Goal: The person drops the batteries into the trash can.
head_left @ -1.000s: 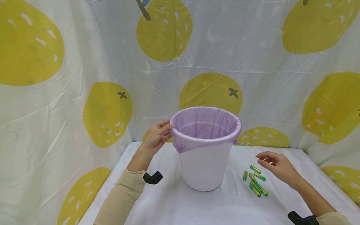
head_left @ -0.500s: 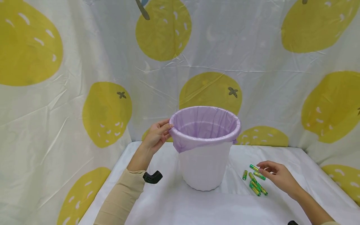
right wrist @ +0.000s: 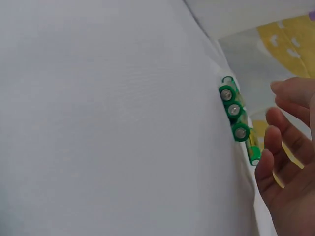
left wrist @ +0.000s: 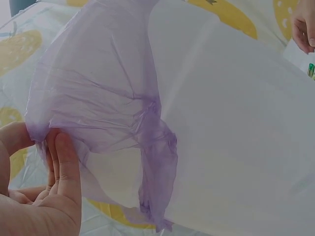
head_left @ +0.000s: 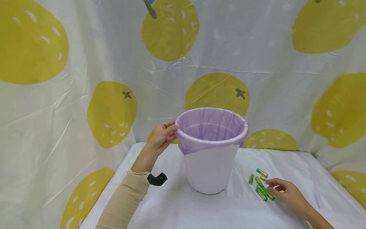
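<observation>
A white trash bin (head_left: 210,170) stands upright on the table, lined with a thin purple bag (head_left: 213,124) folded over its rim. My left hand (head_left: 161,138) pinches the bagged rim at its left side. In the left wrist view, thumb and fingers are at the edge of the purple film, which hangs crumpled down the wall. Right of the bin lie several green and gold batteries (head_left: 261,193), some in a tight cluster. My right hand (head_left: 288,194) hovers beside them, fingers loosely bent. In the right wrist view, a gap shows between the fingers and the batteries (right wrist: 240,132).
White cloth (head_left: 177,210) covers the table. Behind and at both sides hangs a pale curtain (head_left: 266,89) printed with large yellow fruit. A black wrist mount (head_left: 157,179) sits on the left sleeve (head_left: 125,198).
My right hand has come down and toward me, from above the far batteries to beside the nearer cluster. The left hand keeps its grip on the rim. The head view has shifted slightly.
</observation>
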Demonstrator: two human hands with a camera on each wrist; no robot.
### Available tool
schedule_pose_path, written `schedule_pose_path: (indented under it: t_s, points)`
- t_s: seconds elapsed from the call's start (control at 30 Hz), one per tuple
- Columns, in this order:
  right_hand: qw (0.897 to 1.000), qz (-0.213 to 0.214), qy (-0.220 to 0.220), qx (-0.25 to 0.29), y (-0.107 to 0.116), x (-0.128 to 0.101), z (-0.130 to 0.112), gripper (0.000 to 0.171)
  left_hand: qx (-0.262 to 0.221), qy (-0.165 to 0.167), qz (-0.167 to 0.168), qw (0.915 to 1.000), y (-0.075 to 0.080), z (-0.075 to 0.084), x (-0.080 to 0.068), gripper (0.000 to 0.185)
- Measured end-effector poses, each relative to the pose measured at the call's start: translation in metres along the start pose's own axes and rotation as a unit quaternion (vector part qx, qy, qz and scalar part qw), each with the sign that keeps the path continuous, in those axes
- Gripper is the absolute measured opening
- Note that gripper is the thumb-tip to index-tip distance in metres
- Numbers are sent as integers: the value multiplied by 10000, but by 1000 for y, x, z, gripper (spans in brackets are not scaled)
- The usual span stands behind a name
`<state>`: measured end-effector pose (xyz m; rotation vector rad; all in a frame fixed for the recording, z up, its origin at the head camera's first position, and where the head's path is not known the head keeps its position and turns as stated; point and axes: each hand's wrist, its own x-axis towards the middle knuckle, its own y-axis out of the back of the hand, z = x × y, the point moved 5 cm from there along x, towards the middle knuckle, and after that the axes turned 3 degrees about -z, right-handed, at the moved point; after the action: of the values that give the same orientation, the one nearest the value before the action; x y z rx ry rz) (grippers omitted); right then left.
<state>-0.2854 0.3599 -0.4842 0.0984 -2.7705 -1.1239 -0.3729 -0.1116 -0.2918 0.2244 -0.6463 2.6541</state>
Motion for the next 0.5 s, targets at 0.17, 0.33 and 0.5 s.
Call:
schedule_pose_path:
  t_s: [0.17, 0.33, 0.5]
  points:
    - [9997, -40, -254, 54, -8, -6, 11, 31, 41, 7, -35, 10000, -1, -2, 3, 48]
    - [9992, 133, -252, -296, -12, -7, 13, 31, -15, -37, 9, 10000, 0, -1, 2, 48]
    - [9977, 151, -202, -626, -17, -6, 17, 30, -42, -68, 29, 10000, 3, -1, 1, 48]
